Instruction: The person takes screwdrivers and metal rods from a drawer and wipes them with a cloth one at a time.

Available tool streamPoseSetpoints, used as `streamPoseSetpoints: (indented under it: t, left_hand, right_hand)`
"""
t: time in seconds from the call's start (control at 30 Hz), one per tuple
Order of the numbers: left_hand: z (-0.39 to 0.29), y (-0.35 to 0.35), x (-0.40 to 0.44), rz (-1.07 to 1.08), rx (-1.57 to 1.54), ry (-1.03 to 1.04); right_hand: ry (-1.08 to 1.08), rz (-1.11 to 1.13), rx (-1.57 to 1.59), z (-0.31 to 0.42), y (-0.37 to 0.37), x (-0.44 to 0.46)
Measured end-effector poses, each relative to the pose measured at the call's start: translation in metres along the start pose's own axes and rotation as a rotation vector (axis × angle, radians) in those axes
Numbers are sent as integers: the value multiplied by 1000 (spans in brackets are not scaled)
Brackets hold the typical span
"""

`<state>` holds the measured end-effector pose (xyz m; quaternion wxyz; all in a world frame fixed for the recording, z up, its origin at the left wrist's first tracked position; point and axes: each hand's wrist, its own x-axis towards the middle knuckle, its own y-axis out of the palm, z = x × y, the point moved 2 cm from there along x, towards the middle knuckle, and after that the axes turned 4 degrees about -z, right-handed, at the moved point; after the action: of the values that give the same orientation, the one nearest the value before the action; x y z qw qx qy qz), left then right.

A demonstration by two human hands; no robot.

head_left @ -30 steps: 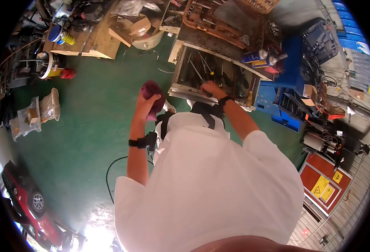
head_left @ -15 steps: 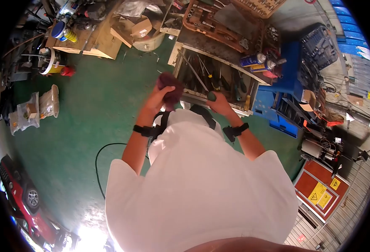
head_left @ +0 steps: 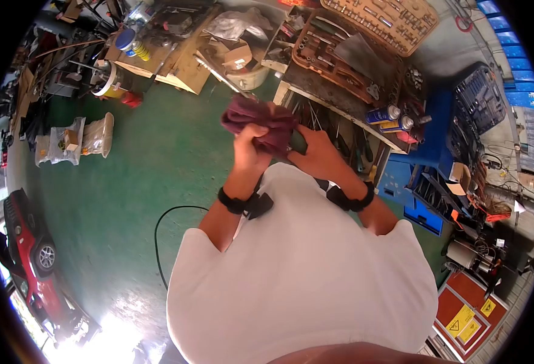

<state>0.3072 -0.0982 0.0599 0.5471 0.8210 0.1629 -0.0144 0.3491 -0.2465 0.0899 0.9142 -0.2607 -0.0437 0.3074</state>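
Note:
A crumpled maroon cloth (head_left: 243, 114) is bunched in my left hand (head_left: 251, 151), the fingers closed around it. The cloth wraps part of a long screwdriver (head_left: 221, 75), whose metal shaft sticks out beyond it to the upper left. My right hand (head_left: 324, 159) is closed on the screwdriver's dark green handle, close against the cloth. Most of the handle is hidden by the fingers and cloth. Just beyond my right hand is a pulled-out drawer (head_left: 381, 156) holding several long tools.
Above the drawer, a workbench (head_left: 321, 91) carries an orange-brown tool case (head_left: 340, 74) and spray cans (head_left: 383, 114). A blue tool cabinet (head_left: 397, 176) stands to the right. A wooden table (head_left: 185, 79) is at upper left. A black hose (head_left: 158, 233) lies on the green floor.
My right hand has lifted the screwdriver from over the drawer and moved left to the cloth. The cloth now wraps the shaft, and the shaft points up and left.

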Motion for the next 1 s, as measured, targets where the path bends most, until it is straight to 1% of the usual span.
streamPoseSetpoints:
  t: [0.03, 0.07, 0.1, 0.17, 0.2, 0.27, 0.3, 0.37, 0.5, 0.57, 0.63, 0.73, 0.8, 0.9, 0.97, 1.0]
  left_hand:
    - [-8, 11, -2, 57, -105, 10]
    - [-15, 16, -1, 31, -99, 35]
    - [-19, 19, 1, 32, -99, 46]
    - [-25, 23, 2, 95, -84, 21]
    - [-27, 24, 0, 92, -80, 28]
    - [-29, 26, 0, 65, -151, 12]
    - [-32, 28, -1, 63, -149, 18]
    - [-38, 35, -4, 89, -156, 29]
    - [-49, 43, -4, 88, -142, 37]
    - [-53, 42, 1, 82, -213, 42]
    - [-56, 43, 3, 79, -214, 32]
    - [-60, 35, 7, 133, -241, -9]
    - [-66, 33, 10, 79, -196, 58]
    - [-73, 26, 13, 100, -239, 78]
    - [-74, 22, 13, 114, -223, 62]
    - [-75, 21, 13, 128, -202, 52]
  right_hand:
    - [59, 80, -8, 7, -7, -3]
    - [116, 161, -18, 12, -13, -6]
    - [106, 167, -21, 15, -17, -8]
    - [33, 135, -59, 21, -20, -12]
    - [26, 140, -55, 20, -19, -17]
    - [-37, 11, -190, 19, -19, -25]
    - [-41, 14, -188, 19, -20, -30]
    - [-57, -51, -299, 20, -24, -41]
    - [-80, -97, -365, 20, -29, -53]
    - [-98, -99, -453, 15, -31, -57]
    - [-119, -115, -461, 16, -30, -60]
    - [-164, -138, -474, 15, -29, -62]
    - [-179, -155, -480, 15, -28, -63]
    - [-167, -176, -452, 15, -28, -65]
    - [-96, -5, -240, 9, -23, -64]
    - [-89, -10, -241, 6, -21, -64]
